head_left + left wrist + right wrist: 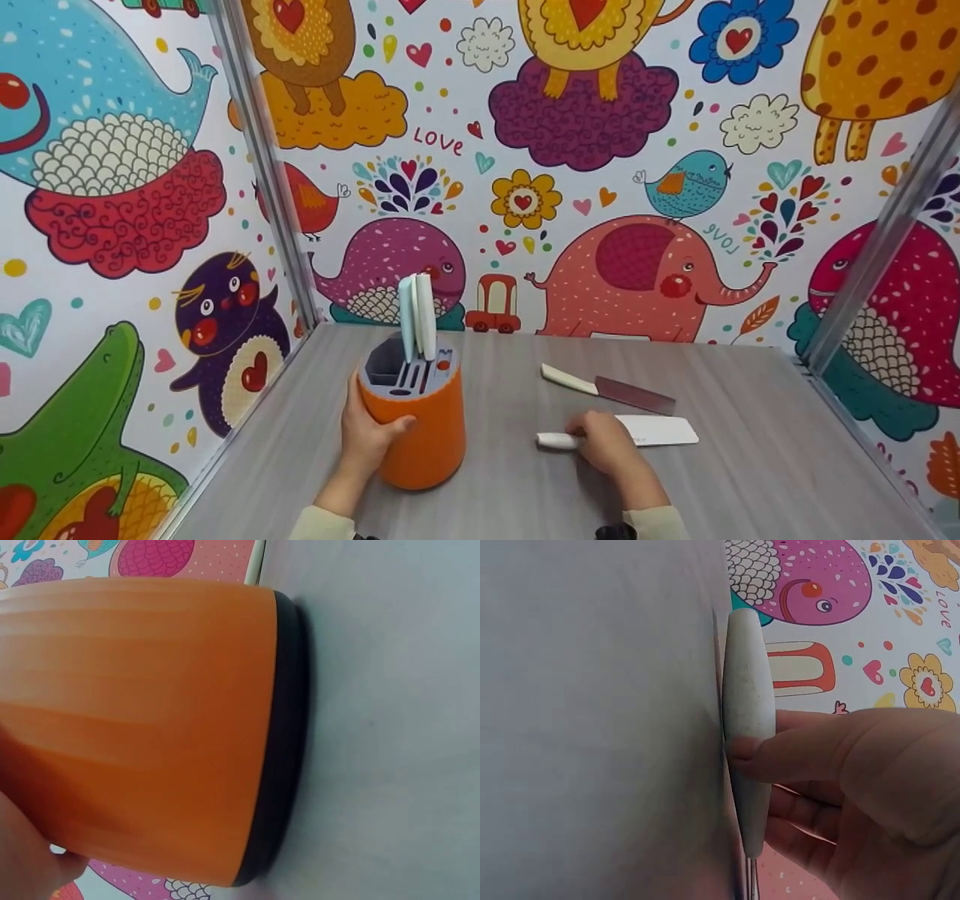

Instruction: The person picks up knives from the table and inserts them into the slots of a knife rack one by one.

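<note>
My left hand (366, 435) is wrapped around the left side of an orange knife block (429, 442), which stands upright on the table with its dark base (281, 742) down. Its grey slotted top (405, 390) carries several pale handles (423, 319) sticking up. To the right, my right hand (607, 444) pinches the white handle (748, 682) of a broad-bladed kitchen knife (669, 430) lying close over the table. The handle points left and the blade right. Just behind it lies a second knife (634, 394), a cleaver shape with a cream handle and a dark blade.
The grey wood-grain table (510, 487) ends at a back wall (465, 187) printed with cartoon animals. Side panels with metal posts (262, 165) stand at left and right.
</note>
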`<state>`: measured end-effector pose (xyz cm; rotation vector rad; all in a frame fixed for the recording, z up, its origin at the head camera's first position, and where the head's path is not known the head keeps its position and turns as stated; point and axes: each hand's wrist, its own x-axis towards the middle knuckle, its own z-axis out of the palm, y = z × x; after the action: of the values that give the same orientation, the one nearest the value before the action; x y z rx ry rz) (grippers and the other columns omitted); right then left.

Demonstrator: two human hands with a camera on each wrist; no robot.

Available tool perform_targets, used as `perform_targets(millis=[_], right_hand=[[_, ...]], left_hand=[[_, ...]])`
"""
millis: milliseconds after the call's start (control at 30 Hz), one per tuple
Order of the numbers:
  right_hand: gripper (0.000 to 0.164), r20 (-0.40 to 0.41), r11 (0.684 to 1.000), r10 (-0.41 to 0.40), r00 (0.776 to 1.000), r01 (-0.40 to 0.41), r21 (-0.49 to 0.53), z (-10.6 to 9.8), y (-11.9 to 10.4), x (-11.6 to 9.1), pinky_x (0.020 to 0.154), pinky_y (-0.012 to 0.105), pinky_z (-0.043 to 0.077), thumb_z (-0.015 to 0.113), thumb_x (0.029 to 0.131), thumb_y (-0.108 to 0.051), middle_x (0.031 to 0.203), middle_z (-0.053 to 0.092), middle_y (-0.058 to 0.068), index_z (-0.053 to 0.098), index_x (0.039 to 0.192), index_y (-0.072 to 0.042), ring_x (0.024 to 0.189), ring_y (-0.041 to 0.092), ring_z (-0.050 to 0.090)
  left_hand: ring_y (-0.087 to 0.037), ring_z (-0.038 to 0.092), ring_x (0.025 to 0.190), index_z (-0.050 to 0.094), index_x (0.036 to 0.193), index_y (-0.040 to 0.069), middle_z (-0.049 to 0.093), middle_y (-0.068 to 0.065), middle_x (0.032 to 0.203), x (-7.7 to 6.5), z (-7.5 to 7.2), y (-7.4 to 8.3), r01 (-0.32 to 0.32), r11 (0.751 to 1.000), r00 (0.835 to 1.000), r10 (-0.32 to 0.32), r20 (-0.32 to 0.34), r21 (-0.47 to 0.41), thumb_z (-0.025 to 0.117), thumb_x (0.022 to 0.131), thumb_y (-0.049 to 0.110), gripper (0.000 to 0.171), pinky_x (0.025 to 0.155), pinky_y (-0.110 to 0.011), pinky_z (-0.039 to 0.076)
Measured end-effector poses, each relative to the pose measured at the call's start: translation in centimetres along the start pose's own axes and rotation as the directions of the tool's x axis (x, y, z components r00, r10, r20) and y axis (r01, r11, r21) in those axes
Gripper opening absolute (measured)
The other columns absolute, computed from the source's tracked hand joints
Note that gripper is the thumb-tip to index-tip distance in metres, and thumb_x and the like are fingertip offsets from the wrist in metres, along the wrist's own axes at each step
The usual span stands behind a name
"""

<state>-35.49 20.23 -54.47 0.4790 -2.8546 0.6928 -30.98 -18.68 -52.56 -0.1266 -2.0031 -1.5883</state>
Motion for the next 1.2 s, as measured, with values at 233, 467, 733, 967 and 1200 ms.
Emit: perform_targets(millis=[233, 467, 733, 967, 1200], right_hand=[[0.027, -0.090, 0.999, -0.010, 0.996, 0.013, 0.031, -2.8, -1.9, 0.0, 0.075, 0.043, 0.059, 0.080, 0.079, 0.011, 0.088, 0.077, -0.001, 0.081, 0.093, -0.012, 0.081, 0.015, 0.068], [0.024, -0.125, 0.980, 0.053, 0.991, -0.028, 0.196, -6.3, -4.1, -0.2, 0.082, 0.043, 0.058, 0.084, 0.085, 0.004, 0.095, 0.075, -0.001, 0.080, 0.102, -0.013, 0.085, 0.014, 0.063], [0.030, -0.164, 0.915, 0.109, 0.980, -0.035, 0.402, -9.2, -5.4, -1.4, 0.098, 0.052, 0.061, 0.083, 0.089, 0.000, 0.103, 0.075, 0.003, 0.076, 0.115, -0.012, 0.096, 0.019, 0.068], [0.034, -0.175, 0.839, 0.183, 0.968, -0.061, 0.540, -10.9, -6.2, -2.1, 0.091, 0.039, 0.063, 0.082, 0.092, -0.003, 0.116, 0.075, 0.012, 0.072, 0.124, -0.006, 0.098, 0.022, 0.069], [0.033, -0.199, 0.733, 0.187, 0.962, -0.002, 0.681, -11.4, -7.6, -2.5, 0.082, 0.023, 0.059, 0.081, 0.091, -0.001, 0.111, 0.075, 0.015, 0.071, 0.122, -0.002, 0.093, 0.020, 0.070]], left_hand=[[-0.007, 0.058, 0.120, 0.033, 0.163, 0.009, 0.061, -0.013, 0.147, 0.0, -0.1, -0.1, -0.036, 0.999, 0.999, 0.036, -0.008, -0.007, 0.096, 0.072, 0.013, 0.110, 0.107, -0.009, 0.044], [-0.020, 0.058, 0.127, 0.031, 0.164, 0.010, 0.058, -0.013, 0.152, 0.0, -0.2, 0.2, -0.015, 1.000, 1.000, 0.015, 0.005, 0.003, 0.095, 0.075, 0.018, 0.110, 0.108, -0.009, 0.043], [-0.026, 0.059, 0.131, 0.030, 0.165, 0.013, 0.056, -0.012, 0.154, -0.2, -0.3, 0.4, 0.024, 1.000, 0.999, -0.024, 0.027, 0.000, 0.095, 0.078, 0.023, 0.108, 0.108, -0.010, 0.042], [-0.022, 0.057, 0.131, 0.029, 0.165, 0.014, 0.055, -0.010, 0.156, -0.2, -0.1, 0.2, 0.013, 1.000, 1.000, -0.013, 0.013, 0.005, 0.095, 0.078, 0.027, 0.110, 0.109, -0.010, 0.041], [-0.011, 0.057, 0.126, 0.030, 0.165, 0.013, 0.056, -0.009, 0.153, -0.2, 0.0, -0.1, -0.023, 1.000, 1.000, 0.022, -0.007, -0.009, 0.096, 0.072, 0.020, 0.114, 0.109, -0.010, 0.043]])
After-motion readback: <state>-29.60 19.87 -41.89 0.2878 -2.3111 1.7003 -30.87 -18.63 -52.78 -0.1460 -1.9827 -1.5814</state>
